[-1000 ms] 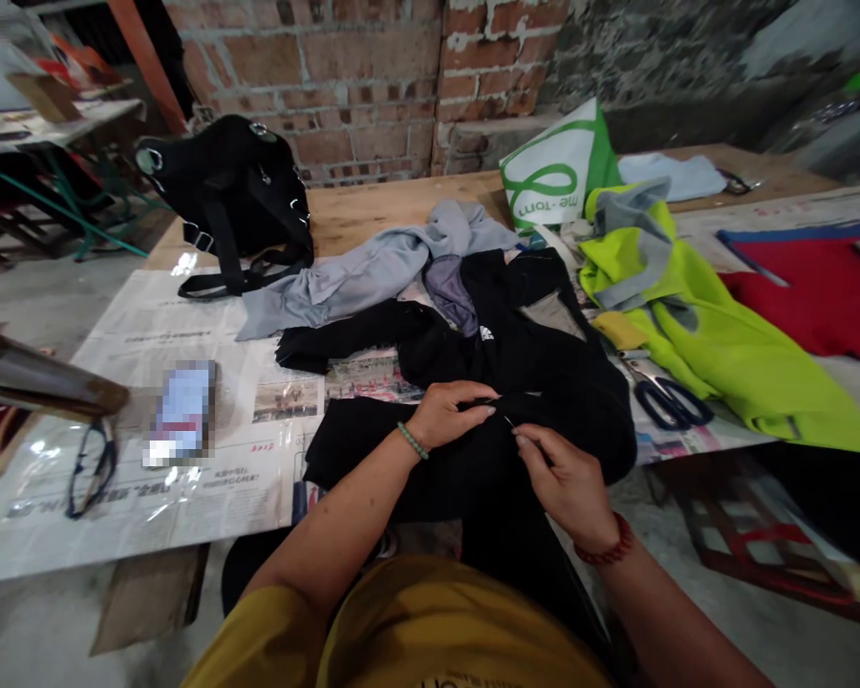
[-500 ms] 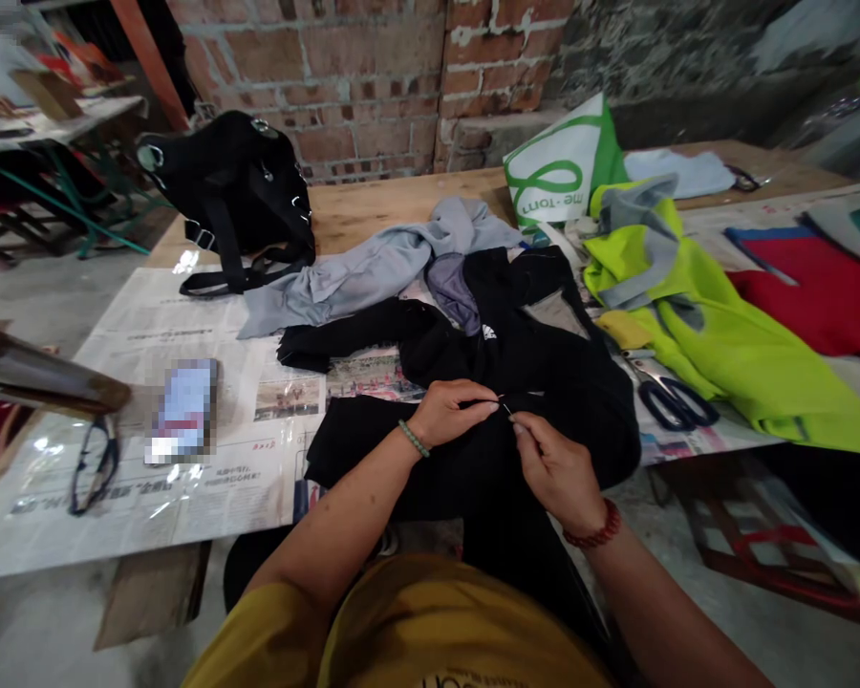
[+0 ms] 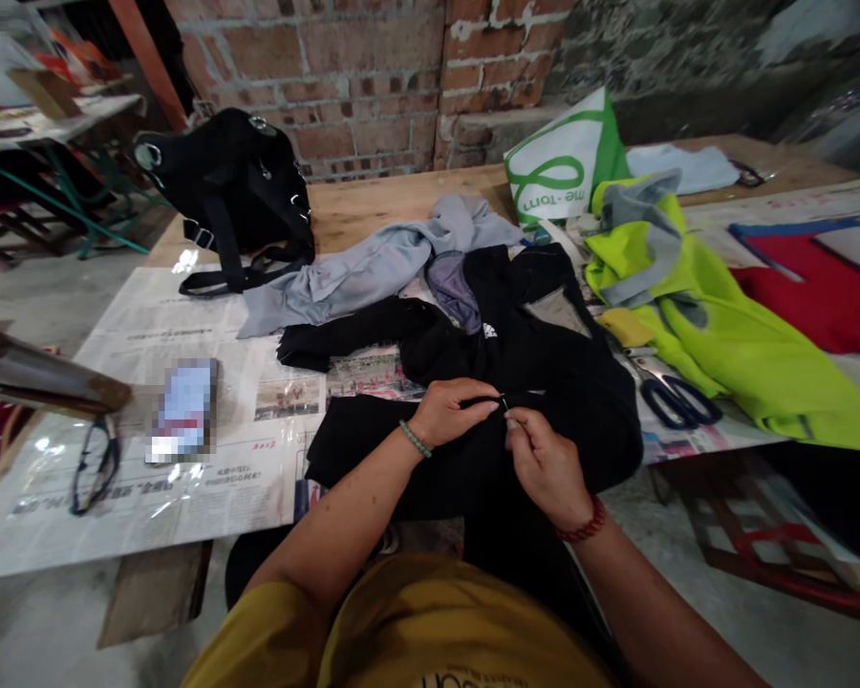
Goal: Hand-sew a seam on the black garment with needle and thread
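Observation:
A black jacket (image 3: 523, 354) with a small white logo is spread at the table's front edge, partly over my lap. My left hand (image 3: 450, 411), with a green bead bracelet at the wrist, pinches a fold of its dark cloth between thumb and fingers. Close by on the right, my right hand (image 3: 545, 459), wearing a red bracelet, is closed on a thin, shiny needle (image 3: 505, 405) whose tip is at the pinched cloth. Any thread is too fine to make out. Navy-handled scissors (image 3: 677, 397) lie right of the jacket.
Newspaper under clear plastic covers the table (image 3: 207, 506). On it are a phone (image 3: 182, 411), eyeglasses (image 3: 95, 468), a grey garment (image 3: 373, 268), a black bag (image 3: 236, 191), a green-white bag (image 3: 563, 172), a neon yellow garment (image 3: 731, 325) and red cloth (image 3: 817, 296). A brick wall stands behind.
My right hand has shifted slightly left and up, closer to my left fingers, and the needle now stands more upright. My left hand keeps its pinch in place.

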